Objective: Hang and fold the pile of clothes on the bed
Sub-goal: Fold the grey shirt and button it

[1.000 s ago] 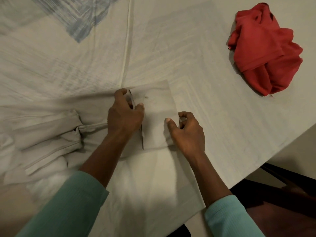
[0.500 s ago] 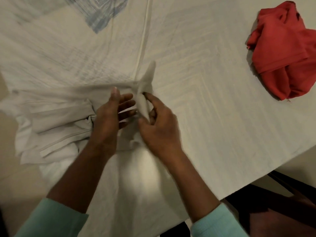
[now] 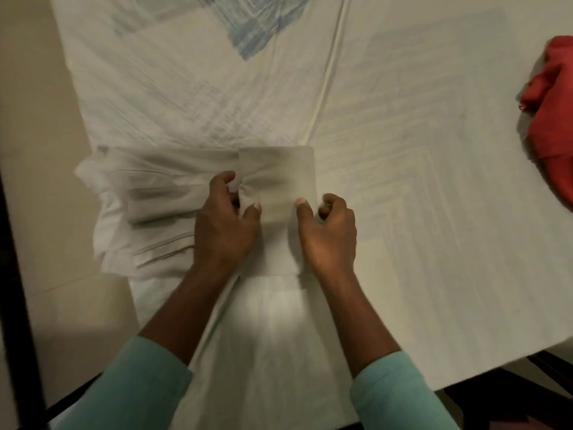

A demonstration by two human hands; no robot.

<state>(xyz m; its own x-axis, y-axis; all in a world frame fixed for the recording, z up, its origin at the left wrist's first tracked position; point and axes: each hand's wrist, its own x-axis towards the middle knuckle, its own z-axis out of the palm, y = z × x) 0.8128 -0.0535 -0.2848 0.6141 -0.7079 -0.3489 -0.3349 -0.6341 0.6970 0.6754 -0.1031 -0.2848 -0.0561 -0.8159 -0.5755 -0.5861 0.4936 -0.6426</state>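
Item: pale garment (image 3: 276, 181), grey-beige, lying on the bed (image 3: 418, 156) at the centre of the view. Its bunched, pleated bulk trails toward 9 o'clock and reaches the mattress edge, and a flat turned-over panel sits at the middle. Left hand (image 3: 223, 225): at the panel's 9 o'clock edge, fingers curled into a gather of cloth, thumb laid on top, so it grips the garment. Right hand (image 3: 328, 234): at the panel's 3 o'clock edge, thumb pressed on the panel face, fingers curled round its border, likewise holding it. Both wrists come up from 6 o'clock in teal sleeves (image 3: 400, 395). Red garment (image 3: 552, 144): crumpled and unfolded at 3 o'clock, well apart from the hands and partly cut by the frame. Blue printed patch (image 3: 257, 29) on the bed cover at 12 o'clock; floor (image 3: 34, 181) along 9 o'clock. Step in hand, as judged: folding the pale garment, with one end folded over and being held square. The fold looks partial, the bulk toward 9 o'clock being loose. Next move likely calls for flattening the gather under the left hand, then bringing the panel over toward 9 o'clock, edges kept aligned. The red garment remains to be dealt with.
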